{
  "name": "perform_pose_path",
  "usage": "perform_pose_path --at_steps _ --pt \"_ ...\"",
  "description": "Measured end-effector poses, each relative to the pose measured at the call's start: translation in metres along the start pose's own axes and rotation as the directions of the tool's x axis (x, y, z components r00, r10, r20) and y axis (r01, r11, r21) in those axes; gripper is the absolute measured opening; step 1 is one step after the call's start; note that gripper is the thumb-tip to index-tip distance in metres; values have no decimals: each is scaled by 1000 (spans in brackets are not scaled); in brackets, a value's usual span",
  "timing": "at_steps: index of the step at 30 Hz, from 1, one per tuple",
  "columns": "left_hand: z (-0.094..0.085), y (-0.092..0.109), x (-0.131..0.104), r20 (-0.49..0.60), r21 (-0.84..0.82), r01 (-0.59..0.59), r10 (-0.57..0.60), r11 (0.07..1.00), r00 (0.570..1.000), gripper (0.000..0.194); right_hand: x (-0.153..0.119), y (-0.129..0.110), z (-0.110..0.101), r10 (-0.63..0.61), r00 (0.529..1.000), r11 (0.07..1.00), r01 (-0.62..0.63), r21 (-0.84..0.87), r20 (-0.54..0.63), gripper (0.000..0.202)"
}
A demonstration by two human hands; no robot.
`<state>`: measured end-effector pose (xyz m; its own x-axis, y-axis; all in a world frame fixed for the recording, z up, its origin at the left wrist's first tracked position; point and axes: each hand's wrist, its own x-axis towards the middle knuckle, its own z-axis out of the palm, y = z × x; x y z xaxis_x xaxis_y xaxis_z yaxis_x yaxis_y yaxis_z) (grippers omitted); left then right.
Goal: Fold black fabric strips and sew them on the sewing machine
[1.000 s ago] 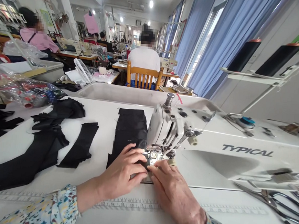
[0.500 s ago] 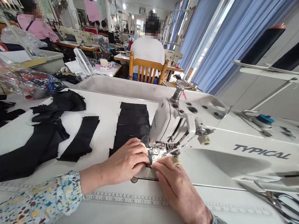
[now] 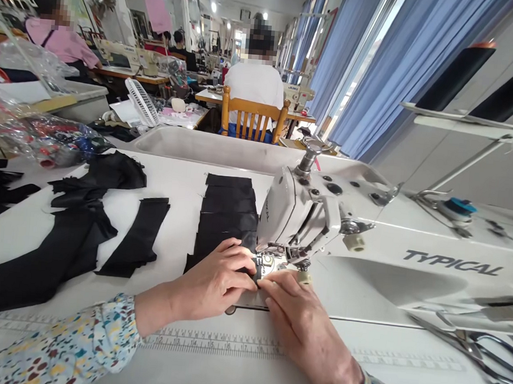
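Under the needle area of a white sewing machine lies a black fabric piece, its near end between my two hands. My left hand rests on the fabric from the left, thumb and fingers closed at its edge. From the right, my right hand pinches the near end of the same fabric, fingertips close to the presser foot. Beyond my left hand, a row of joined black fabric pieces stretches away over the table. The fabric under my fingers is mostly hidden.
Loose black fabric pieces and a larger black pile lie to the left. Scissors lie at the right edge. A printed ruler runs along the front. Thread cones stand upper right. A person sits ahead.
My left thumb has shifted slightly toward my right fingertips, and the left fingers look a little more spread. The view has moved slightly; the fabric row lies nearly the same.
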<state>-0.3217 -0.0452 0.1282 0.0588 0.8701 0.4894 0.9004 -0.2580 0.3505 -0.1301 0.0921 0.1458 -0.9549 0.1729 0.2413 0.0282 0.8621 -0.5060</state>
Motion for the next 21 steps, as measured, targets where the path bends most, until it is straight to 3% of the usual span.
perform_pose_path --at_steps 3,6,14,21 --pt "-1 2 3 -27 -30 43 -44 999 999 27 -3 1 4 -68 997 990 64 -124 -23 29" --pt "-4 2 4 21 -8 72 -72 997 997 29 -4 4 4 -108 993 979 99 -178 -42 30" --pt "-11 6 -3 71 48 131 -134 990 988 32 -4 3 2 -98 995 982 91 -168 -32 26" --pt "-11 17 0 201 53 190 -197 980 960 35 -6 1 -4 -92 996 982 94 -165 23 31"
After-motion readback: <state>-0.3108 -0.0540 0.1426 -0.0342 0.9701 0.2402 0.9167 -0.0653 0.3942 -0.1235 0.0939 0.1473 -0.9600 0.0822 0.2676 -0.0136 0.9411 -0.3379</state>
